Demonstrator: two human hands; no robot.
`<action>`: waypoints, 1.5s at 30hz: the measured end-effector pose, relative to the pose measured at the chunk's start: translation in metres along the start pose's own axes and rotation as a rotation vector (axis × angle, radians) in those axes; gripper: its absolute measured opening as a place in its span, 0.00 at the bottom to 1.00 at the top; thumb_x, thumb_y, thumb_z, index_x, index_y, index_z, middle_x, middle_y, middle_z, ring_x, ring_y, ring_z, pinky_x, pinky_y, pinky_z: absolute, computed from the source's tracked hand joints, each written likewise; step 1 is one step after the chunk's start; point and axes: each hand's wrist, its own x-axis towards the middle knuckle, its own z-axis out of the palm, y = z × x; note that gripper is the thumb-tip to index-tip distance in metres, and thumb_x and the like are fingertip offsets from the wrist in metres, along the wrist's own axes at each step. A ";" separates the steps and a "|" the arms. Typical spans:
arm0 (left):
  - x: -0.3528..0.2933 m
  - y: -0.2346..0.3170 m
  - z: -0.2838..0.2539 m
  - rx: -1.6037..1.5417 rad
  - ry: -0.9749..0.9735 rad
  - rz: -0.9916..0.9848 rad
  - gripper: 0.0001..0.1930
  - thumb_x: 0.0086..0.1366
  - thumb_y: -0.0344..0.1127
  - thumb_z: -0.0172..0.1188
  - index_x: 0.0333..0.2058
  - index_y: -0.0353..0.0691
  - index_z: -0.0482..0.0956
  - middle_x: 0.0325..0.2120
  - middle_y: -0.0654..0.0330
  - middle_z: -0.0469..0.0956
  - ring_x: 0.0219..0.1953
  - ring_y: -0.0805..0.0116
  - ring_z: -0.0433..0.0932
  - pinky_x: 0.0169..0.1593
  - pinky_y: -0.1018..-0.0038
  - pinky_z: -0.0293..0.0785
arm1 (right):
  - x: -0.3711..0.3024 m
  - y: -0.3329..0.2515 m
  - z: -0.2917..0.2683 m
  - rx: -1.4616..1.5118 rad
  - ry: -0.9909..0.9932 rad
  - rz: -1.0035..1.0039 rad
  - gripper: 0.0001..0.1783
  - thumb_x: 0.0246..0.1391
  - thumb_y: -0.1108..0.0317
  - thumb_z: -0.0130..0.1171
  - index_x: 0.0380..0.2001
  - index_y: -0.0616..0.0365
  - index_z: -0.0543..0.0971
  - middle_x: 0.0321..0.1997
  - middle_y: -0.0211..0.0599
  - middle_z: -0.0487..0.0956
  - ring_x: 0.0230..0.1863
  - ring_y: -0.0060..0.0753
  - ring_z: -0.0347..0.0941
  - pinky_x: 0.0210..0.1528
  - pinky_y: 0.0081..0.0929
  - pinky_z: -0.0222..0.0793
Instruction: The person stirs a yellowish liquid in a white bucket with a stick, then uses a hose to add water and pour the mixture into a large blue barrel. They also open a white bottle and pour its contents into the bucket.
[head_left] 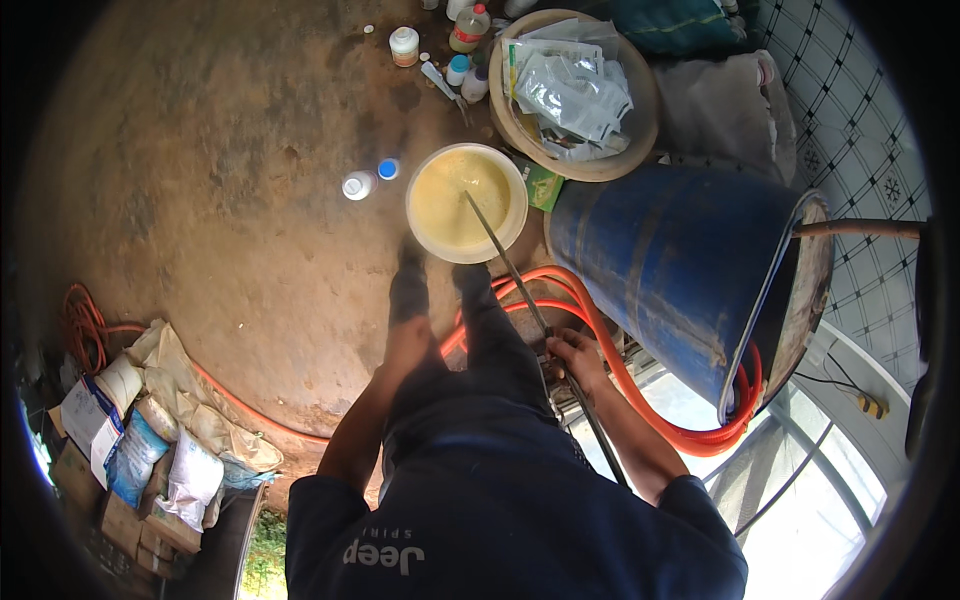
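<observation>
A long thin stick is gripped in my right hand, its fingers wrapped around the shaft. The stick's far end dips into yellowish liquid in a pale round bucket that stands on the floor in front of my feet. Behind my right hand the shaft runs back past my right forearm. My left hand is at my left leg near the knee and appears to rest there. Its fingers are too unclear to make out.
A blue barrel with an orange hose looped around it stands at right. Beyond the bucket, a wide basin holds plastic packets. White bottles and a blue cap lie on the floor; sacks are piled at left.
</observation>
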 end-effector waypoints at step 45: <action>0.018 0.012 0.014 -0.029 0.084 -0.021 0.09 0.61 0.30 0.57 0.40 0.40 0.81 0.33 0.47 0.82 0.38 0.48 0.81 0.43 0.61 0.77 | 0.023 -0.238 -0.148 -0.328 0.006 0.023 0.13 0.62 0.67 0.59 0.40 0.70 0.76 0.32 0.43 0.79 0.20 0.17 0.69 0.11 0.16 0.59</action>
